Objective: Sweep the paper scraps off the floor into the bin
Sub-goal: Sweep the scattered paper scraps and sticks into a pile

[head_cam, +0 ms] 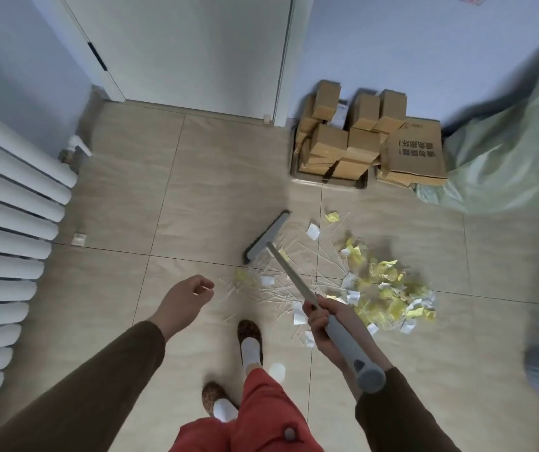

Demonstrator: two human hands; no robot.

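We've got the broom (297,278) in our right hand (322,324), fingers wrapped round the smooth grey handle a bit below its rounded end cap. The handle is a straight pole running up and left to a flat, narrow grey head that sits on the floor (196,190) at the left edge of the mess. Our left hand (186,296) hangs out in front holding nothing, fingers loosely curled.

The paper scraps (389,288) are right ahead of us on the tiles: crumpled yellow bits and small flat white squares heaped to the right of the handle, with a few strays up top and near our feet. Mixed through them is a scatter of thin white sticks (281,288), mostly under and around the pole.

Floor is glossy beige tile with dark grout lines. A ribbed white radiator (10,243) runs down the left side. Against the far wall there's a stack of plain brown cardboard boxes (353,138), next to a white door (190,50). A soft pale green cover (516,148) drapes in from the right. There's a blurry grey thing at the right edge, can't tell what it is.
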